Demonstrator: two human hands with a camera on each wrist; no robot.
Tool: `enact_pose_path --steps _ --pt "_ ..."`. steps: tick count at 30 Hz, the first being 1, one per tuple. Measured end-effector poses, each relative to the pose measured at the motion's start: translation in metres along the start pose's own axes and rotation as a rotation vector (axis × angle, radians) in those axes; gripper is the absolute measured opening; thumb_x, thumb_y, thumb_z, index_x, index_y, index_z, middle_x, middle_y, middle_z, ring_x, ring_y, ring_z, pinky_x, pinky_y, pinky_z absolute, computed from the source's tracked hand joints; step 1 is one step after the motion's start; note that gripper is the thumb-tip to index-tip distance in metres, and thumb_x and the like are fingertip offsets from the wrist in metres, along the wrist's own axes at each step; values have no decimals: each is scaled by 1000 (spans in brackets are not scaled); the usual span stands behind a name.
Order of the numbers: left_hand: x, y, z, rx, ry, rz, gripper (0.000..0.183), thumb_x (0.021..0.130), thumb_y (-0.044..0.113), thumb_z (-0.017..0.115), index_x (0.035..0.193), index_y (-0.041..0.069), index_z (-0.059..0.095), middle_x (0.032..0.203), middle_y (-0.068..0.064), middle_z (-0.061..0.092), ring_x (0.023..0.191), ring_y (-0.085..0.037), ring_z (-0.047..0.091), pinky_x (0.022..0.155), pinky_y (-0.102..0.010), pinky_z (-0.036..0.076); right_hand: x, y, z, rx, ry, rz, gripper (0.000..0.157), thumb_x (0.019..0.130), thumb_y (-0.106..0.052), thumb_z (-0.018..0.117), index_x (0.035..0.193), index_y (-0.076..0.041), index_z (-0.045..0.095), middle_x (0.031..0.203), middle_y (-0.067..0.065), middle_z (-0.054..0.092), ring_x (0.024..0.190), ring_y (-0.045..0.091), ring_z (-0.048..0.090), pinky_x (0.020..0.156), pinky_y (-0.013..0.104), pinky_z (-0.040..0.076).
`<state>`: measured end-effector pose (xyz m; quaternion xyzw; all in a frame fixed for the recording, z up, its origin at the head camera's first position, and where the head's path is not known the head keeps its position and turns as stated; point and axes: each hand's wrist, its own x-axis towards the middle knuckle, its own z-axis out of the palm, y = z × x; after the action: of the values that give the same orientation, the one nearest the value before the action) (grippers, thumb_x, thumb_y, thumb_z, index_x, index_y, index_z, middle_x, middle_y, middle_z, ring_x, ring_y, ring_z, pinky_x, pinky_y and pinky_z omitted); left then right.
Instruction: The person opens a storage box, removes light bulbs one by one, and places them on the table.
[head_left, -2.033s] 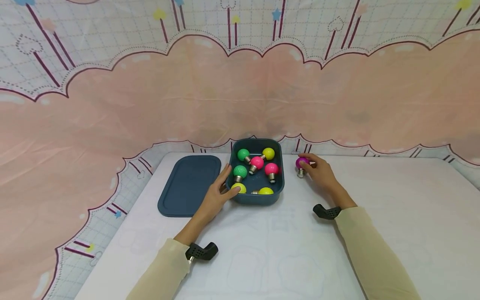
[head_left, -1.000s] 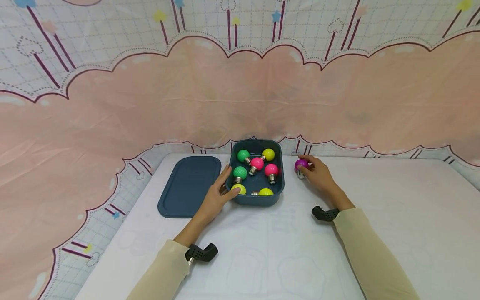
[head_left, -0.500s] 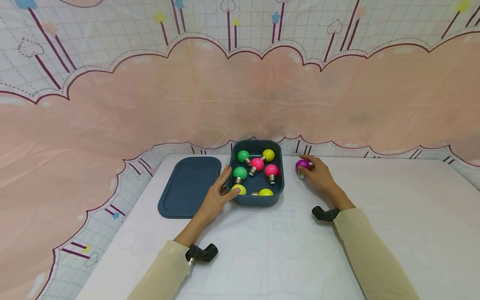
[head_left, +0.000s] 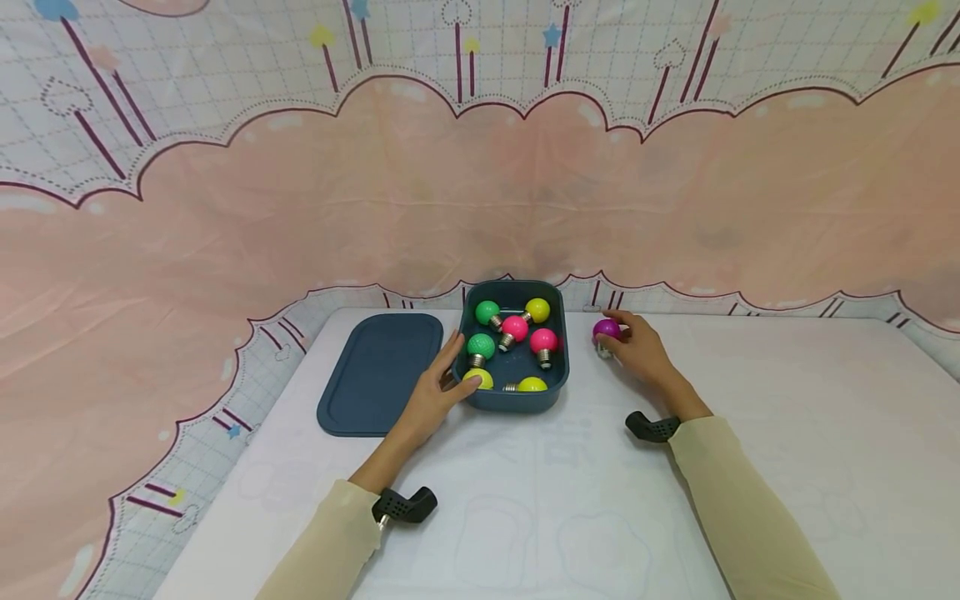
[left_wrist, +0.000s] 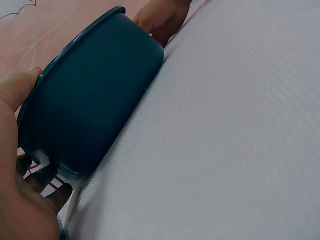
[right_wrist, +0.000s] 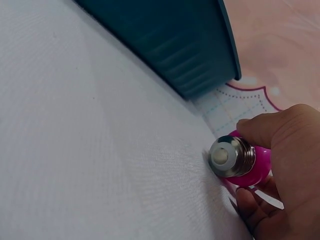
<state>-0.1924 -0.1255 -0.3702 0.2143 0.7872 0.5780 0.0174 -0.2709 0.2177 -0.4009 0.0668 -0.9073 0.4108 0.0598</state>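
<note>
A purple light bulb [head_left: 606,330] with a metal screw base is pinched between the thumb and fingers of my right hand [head_left: 641,350], right of the container. In the right wrist view the bulb's base [right_wrist: 232,156] faces the camera, close over the white tabletop. My left hand [head_left: 431,392] holds the near left corner of a dark blue plastic container [head_left: 517,401], thumb at the rim and fingers along the side. Inside lie several bulbs: two green [head_left: 481,346], two pink [head_left: 543,341] and three yellow [head_left: 537,310]. My left thumb overlaps one yellow bulb [head_left: 480,379].
A flat dark blue lid [head_left: 375,375] lies left of the container, partly behind my left hand. White cloth covers the table [head_left: 540,500]. A peach and white patterned cloth [head_left: 480,192] hangs just behind the table's far edge.
The purple bulb has tilted slightly in my right hand, its base now less visible than two seconds ago. My left hand, the container and the bulbs in it have stayed in place.
</note>
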Motion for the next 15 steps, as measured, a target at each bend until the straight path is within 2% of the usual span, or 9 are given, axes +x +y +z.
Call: enact_pose_path --steps 15 --pt "-1 2 0 15 3 -5 71 95 15 61 152 7 19 159 -13 8 143 -28 12 110 -45 25 -1 0 -1 10 -8 31 57 94 -21 63 144 -7 40 140 24 40 117 40 44 100 52 40"
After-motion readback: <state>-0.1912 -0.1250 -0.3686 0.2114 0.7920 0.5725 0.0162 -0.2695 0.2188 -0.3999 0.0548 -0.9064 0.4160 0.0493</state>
